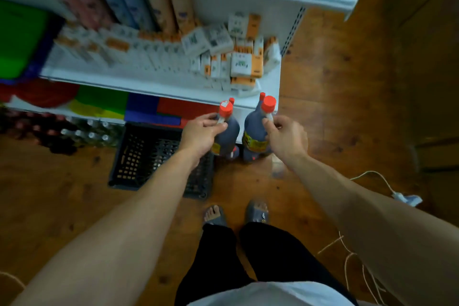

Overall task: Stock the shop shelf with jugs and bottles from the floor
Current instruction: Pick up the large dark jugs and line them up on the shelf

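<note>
**Wooden floor, two dark jugs, one hand on each**

Wooden floor underfoot, slippered feet planted, and both arms are stretched out. A white cable trails on the boards off to the person's right, a likely snag for a foot on any step that way.

The left hand has its fingers curled round the neck of the left jug, just below the red cap. The right hand pinches the neck of the right jug the same way. Both jugs are low down at the foot of the shelf, close together; whether their bases have left the floor can't be told.

The danger is a full jug carried by a thin neck in one hand. It could slip, or the pair could swing and knock together. The black crate sits just left, ready to catch a shin.

Higher up, white-and-orange packets are heaped loosely at the shelf's end, and a rising cap could tip them off.

A yellow label wraps the right jug, but its print is blurred. The packet text can't be read either.
</note>
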The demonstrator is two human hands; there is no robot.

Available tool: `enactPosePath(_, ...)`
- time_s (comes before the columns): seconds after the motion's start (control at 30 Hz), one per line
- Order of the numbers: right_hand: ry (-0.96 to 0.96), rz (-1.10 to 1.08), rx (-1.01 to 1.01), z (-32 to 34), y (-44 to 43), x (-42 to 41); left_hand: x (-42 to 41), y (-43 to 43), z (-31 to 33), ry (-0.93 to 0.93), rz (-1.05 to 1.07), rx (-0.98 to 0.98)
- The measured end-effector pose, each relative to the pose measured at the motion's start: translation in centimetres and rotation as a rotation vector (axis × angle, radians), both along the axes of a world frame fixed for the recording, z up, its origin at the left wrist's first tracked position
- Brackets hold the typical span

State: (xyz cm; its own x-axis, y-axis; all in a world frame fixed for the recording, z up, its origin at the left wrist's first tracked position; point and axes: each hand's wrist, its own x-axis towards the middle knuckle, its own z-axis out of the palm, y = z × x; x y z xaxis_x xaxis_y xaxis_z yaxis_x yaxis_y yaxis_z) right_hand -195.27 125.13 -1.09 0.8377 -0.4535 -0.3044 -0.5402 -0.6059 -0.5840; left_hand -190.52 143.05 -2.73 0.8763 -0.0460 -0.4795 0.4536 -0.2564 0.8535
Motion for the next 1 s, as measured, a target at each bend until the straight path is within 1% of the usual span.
enactPosePath(0.13, -0.11, 0.053, -0.016, 6.5, 1.0, 1.5, 1.8, 1.7, 6.8, -0.008, 0.047, -0.066)
enactPosePath(0.33, -0.281, 0.107, -0.012, 14.8, 3.1, 3.1, 3.6, 3.8, 16.3, -0.139, 0.055, -0.133)
enactPosePath(0.47, -0.408, 0.123, -0.032, 19.3, 4.3, 4.4, 4.6, 5.2, 21.9, -0.238, 0.027, -0.119)
enactPosePath(0.57, -0.495, 0.14, -0.014, 22.4, 5.0, 5.5, 5.7, 6.6, 25.6, -0.266, 0.028, -0.105)
enactPosePath(0.67, -0.561, 0.13, 0.011, 25.0, 5.6, 6.6, 6.7, 7.6, 28.4, -0.261, 0.041, -0.106)
enactPosePath(0.8, -0.643, 0.127, 0.002, 27.5, 6.0, 8.3, 8.8, 8.3, 31.1, -0.304, 0.031, -0.128)
enactPosePath(0.9, -0.682, 0.124, 0.015, 28.8, 5.8, 9.7, 10.6, 8.5, 32.5, -0.322, 0.009, -0.131)
enactPosePath(1.0, -0.706, 0.102, 0.024, 29.8, 5.2, 11.6, 12.5, 8.3, 33.2, -0.343, 0.046, -0.139)
